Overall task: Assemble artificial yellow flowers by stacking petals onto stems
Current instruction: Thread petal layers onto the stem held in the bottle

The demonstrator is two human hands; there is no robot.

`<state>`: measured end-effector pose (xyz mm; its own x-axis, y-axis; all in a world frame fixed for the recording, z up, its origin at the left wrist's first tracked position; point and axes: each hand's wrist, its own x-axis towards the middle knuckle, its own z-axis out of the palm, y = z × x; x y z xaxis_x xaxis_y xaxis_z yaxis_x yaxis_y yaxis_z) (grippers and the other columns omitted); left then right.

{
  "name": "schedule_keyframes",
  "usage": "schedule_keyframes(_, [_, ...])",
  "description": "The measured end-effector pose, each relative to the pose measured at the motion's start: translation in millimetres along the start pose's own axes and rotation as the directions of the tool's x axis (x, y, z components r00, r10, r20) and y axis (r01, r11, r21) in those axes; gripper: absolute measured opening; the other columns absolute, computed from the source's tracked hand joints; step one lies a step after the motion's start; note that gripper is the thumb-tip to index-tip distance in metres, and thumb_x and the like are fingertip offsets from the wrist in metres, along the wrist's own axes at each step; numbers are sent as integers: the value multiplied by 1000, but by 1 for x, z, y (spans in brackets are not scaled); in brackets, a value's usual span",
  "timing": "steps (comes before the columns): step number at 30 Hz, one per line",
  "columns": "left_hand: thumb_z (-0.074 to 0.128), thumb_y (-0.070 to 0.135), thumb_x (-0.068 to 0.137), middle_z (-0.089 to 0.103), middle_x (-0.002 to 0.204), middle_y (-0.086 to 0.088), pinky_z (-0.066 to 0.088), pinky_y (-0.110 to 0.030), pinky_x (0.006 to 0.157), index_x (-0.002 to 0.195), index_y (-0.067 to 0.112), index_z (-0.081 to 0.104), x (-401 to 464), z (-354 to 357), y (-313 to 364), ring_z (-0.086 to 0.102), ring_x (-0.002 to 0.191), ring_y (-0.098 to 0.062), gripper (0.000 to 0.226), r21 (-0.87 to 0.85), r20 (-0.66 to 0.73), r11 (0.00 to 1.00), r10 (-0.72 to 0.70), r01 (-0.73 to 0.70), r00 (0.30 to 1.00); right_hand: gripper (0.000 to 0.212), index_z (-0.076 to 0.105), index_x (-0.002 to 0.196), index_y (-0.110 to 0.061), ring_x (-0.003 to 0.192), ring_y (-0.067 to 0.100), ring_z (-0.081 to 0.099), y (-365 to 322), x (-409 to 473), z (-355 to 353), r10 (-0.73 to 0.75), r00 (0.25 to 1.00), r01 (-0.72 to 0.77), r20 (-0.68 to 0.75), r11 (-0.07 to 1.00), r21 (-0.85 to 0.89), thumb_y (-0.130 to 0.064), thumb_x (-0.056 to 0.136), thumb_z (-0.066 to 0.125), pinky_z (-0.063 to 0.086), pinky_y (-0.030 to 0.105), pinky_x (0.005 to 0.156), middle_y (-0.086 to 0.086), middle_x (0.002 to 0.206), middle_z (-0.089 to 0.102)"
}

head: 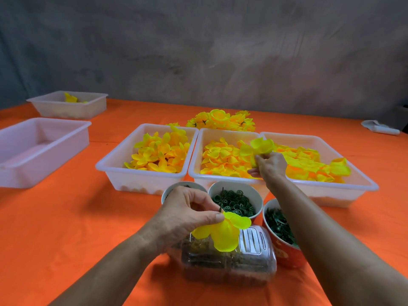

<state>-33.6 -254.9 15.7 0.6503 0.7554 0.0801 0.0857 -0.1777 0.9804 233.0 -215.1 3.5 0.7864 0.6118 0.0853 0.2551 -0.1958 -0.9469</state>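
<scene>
Near the table's front edge, the left hand (185,214) kept its grip pinched on a thin stem (221,203) carrying yellow petals (223,234). The right hand's (270,165) grip was clamped on another petal piece (259,146), lifted over the middle tray (196,160).

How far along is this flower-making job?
Done: a pile of finished flowers lies behind the trays. In hand: the left hand pinches a stem with petals on it; the right hand lifts another petal piece. Left: three trays, like the middle tray, hold many loose petals.
</scene>
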Motion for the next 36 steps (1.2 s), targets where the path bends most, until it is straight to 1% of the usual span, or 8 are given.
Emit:
schedule_keyframes(6, [83,8,65,73,84,-18,54,-43,79,62,18,74,1,0,-1,65,77,-21,13,-5,6,1000,-7,7,1000,17,61,77,-7,27,3,49,-2,-4,-3,-29,1000,28,-12,999,-26,-18,90,63,41,16,32,8,51,56])
schedule_keyframes(11, [83,8,64,72,84,-19,53,-45,80,61,19,74,1,0,0,64,76,-21,14,-9,7,1000,-9,9,1000,35,55,58,-9,40,16,48,-2,-8,-2,-89,996,88,-18,994,-71,-25,87,66,39,24,48,7,51,54])
schedule_keyframes(16, [83,9,64,73,83,-18,53,-45,80,61,19,74,0,0,1,64,76,-20,14,-1,5,1000,-4,4,1000,13,65,87,-3,37,9,47,-7,-17,-8,-104,989,83,106,979,185,-15,90,63,33,19,38,12,67,61])
schedule_keyframes(19, [83,9,64,73,83,-17,54,-44,79,61,20,74,1,-1,0,65,75,-20,14,9,8,1000,1,-1,1000,7,65,83,-9,32,5,46,-19,-28,-18,-134,972,64,195,942,329,-7,89,62,28,14,34,6,71,66])
schedule_keyframes(23, [84,16,59,73,83,-17,54,-43,80,62,18,74,-2,0,1,66,77,-22,11,-1,5,1000,8,-8,1000,8,67,80,-17,50,6,64,-34,-55,-30,-153,950,58,274,943,327,-12,85,66,42,15,44,-7,65,71])
schedule_keyframes(26, [83,24,52,72,84,-19,54,-43,80,64,15,74,-3,1,2,66,77,-23,17,6,-20,1000,22,-22,1000,8,68,79,-18,61,10,68,-41,-82,-42,-186,923,57,338,932,359,-10,81,69,48,18,50,-3,68,71])
schedule_keyframes(31, [84,7,62,71,83,-20,54,-47,81,71,9,75,-3,2,0,64,76,-24,13,43,-68,999,33,-30,997,8,68,79,-12,56,10,63,-46,-124,-54,-331,872,190,362,909,372,-5,77,69,48,20,50,-2,63,70])
schedule_keyframes(36, [84,8,63,72,80,-14,55,-43,79,75,9,77,-5,3,2,61,72,-16,13,84,-77,995,50,-43,996,18,67,76,-7,52,7,57,-48,-144,-54,-469,812,315,347,853,416,12,78,64,46,17,49,-4,57,65])
